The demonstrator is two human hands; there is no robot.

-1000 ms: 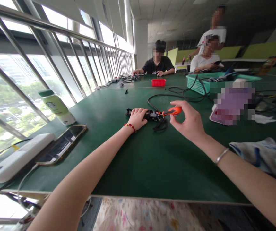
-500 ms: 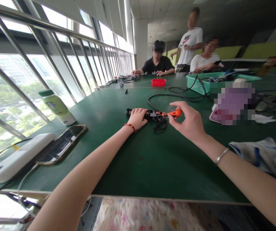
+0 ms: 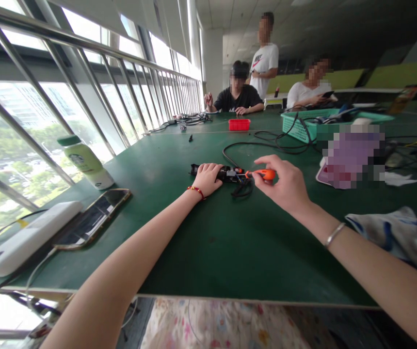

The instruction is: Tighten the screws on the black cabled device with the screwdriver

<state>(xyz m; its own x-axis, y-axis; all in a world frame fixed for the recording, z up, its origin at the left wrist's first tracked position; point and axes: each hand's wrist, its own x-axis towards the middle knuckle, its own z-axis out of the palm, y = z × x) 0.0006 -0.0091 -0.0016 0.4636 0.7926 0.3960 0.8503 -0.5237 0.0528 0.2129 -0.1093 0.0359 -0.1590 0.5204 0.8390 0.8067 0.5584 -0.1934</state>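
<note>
Currently, taking the black device (image 3: 232, 174) as the clock's centre, a white power strip (image 3: 30, 240) is lying between eight and nine o'clock on the green table (image 3: 212, 252), a phone (image 3: 95, 218) is resting just beside it, and a green-capped bottle (image 3: 87, 162) is standing near both at nine. Moving rightward, the left hand (image 3: 208, 179) is clasping the device from above, its fingers curling over the black body, while a red bracelet (image 3: 196, 190) is circling the wrist. The device itself is lying on the table near the middle of the view, and dark leads (image 3: 244, 191) are curling off its right end towards four o'clock. At twelve, a red tray (image 3: 239, 125) is sitting well apart. From three o'clock, an orange screwdriver (image 3: 267, 174) is pointing at the device's right end, its tip showing too small to tell whether it is touching. The right hand (image 3: 284, 182) is gripping the handle, the thumb pressing against it and the forefinger arching above. Farther right, a mint-green basket (image 3: 297, 127) is holding cables at two o'clock, and a white-and-blue cloth (image 3: 393, 232) is lying crumpled between three and four.
</note>
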